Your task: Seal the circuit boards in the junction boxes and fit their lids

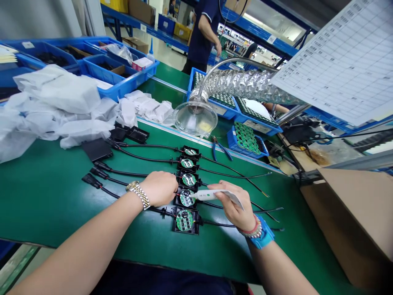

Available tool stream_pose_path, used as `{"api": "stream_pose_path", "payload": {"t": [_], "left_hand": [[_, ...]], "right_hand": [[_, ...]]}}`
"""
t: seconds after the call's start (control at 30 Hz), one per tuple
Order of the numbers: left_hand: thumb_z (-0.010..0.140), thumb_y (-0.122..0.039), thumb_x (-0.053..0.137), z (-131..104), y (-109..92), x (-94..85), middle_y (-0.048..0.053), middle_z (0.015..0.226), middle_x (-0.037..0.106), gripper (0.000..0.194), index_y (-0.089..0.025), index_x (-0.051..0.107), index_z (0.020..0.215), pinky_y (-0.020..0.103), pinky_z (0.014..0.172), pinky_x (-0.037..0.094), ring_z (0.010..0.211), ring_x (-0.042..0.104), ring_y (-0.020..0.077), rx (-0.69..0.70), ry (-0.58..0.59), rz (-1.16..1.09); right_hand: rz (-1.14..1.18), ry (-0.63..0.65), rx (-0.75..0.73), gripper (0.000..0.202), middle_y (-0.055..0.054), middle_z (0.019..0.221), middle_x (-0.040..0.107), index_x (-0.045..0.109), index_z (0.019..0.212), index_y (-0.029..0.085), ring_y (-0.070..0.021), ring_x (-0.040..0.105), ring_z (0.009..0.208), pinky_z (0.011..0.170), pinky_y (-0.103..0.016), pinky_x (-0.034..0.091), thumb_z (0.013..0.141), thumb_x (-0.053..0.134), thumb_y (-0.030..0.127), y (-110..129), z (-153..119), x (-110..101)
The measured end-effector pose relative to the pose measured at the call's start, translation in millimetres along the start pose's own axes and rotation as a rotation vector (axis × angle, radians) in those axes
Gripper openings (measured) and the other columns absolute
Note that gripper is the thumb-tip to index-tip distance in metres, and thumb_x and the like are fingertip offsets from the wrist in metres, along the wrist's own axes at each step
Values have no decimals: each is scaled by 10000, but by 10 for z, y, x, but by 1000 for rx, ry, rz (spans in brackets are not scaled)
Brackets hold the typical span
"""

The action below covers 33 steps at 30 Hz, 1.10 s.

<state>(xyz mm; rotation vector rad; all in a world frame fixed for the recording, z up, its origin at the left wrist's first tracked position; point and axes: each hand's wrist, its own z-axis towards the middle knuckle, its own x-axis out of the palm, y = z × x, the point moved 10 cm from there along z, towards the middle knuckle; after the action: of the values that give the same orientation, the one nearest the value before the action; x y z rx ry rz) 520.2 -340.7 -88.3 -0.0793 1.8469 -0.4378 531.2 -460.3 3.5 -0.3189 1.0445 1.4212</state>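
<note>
My right hand [236, 203] grips a white squeeze tube [208, 194], its nozzle pointing left onto a round green circuit board [186, 198] in a small black housing. Just left of that housing is my left hand [160, 187], fingers curled and closed at its edge; whatever they pinch is hidden. Nearest me lies another open black housing with a round board [184, 221]. Farther back in the same column, several more hold boards, and white material shows on the board [188, 179] just behind. Black cables [144, 159] run out of both sides of the housings.
White wrapped packets [61, 90] pile up at left before a blue divided bin [107, 78]. Beyond the column are a clear fume hood [195, 119], blue-handled pliers [221, 149] and a tray of green boards [246, 139]. A cardboard box [346, 221] stands right; a person [201, 37] is behind.
</note>
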Motion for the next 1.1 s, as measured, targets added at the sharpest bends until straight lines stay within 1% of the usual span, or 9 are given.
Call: {"api": "stream_pose_path", "payload": {"t": [0.1,0.27,0.4,0.5,0.67,0.77,0.87,1.0,1.1], "left_hand": [[758,-215,490,3,15,13,84,822,654,204,-215,693,738,327,615,445,753,615,244,-4,2,-11],[767,-255,490,19,19,18,73,830,663,212,-237,700,754,330,634,447,771,614,242,2,-6,-9],[763,-281,499,24,40,22,72,839,676,212,-256,708,786,325,633,445,790,616,246,-16,6,-18],[762,-302,498,15,65,30,69,814,685,218,-261,710,784,327,627,442,774,620,248,-37,26,-21],[758,-302,508,12,73,21,62,772,688,206,-258,708,735,320,606,435,731,620,243,-35,24,-38],[756,-297,516,22,67,22,63,780,689,199,-257,710,736,315,600,431,737,620,245,-24,21,-48],[760,-306,514,29,65,29,56,803,692,202,-267,712,765,303,603,428,745,620,235,-18,30,-48],[767,-313,506,28,61,23,44,804,696,210,-276,712,788,287,606,425,753,618,221,-12,42,-42],[765,-307,512,23,66,9,45,783,694,206,-268,714,771,274,612,424,744,617,206,-21,43,-54]], "right_hand": [[4,23,-18,193,-48,701,657,612,897,174,-147,546,550,538,-288,458,899,421,200,36,-16,0],[27,51,-21,181,-51,703,648,606,933,173,-147,550,568,586,-303,470,895,429,191,68,-57,7],[41,66,-5,190,-56,687,635,611,938,163,-146,516,541,559,-306,453,896,431,205,75,-90,21],[50,70,-13,201,-50,639,609,614,941,153,-146,495,522,520,-298,435,898,429,220,105,-98,8],[14,69,-21,213,-54,658,634,625,928,168,-154,531,533,532,-297,450,900,423,231,135,-81,-56],[-5,38,-12,220,-48,639,626,629,925,172,-159,547,546,541,-295,451,898,419,231,126,-47,-78],[34,22,-2,226,-48,641,608,626,925,167,-158,529,551,516,-287,429,899,410,229,103,4,-8],[71,35,-12,222,-46,635,586,620,931,160,-148,491,539,501,-280,399,901,408,221,76,63,157],[61,50,-8,232,-36,608,564,623,926,161,-146,479,531,493,-277,389,904,405,240,47,82,219]]}}
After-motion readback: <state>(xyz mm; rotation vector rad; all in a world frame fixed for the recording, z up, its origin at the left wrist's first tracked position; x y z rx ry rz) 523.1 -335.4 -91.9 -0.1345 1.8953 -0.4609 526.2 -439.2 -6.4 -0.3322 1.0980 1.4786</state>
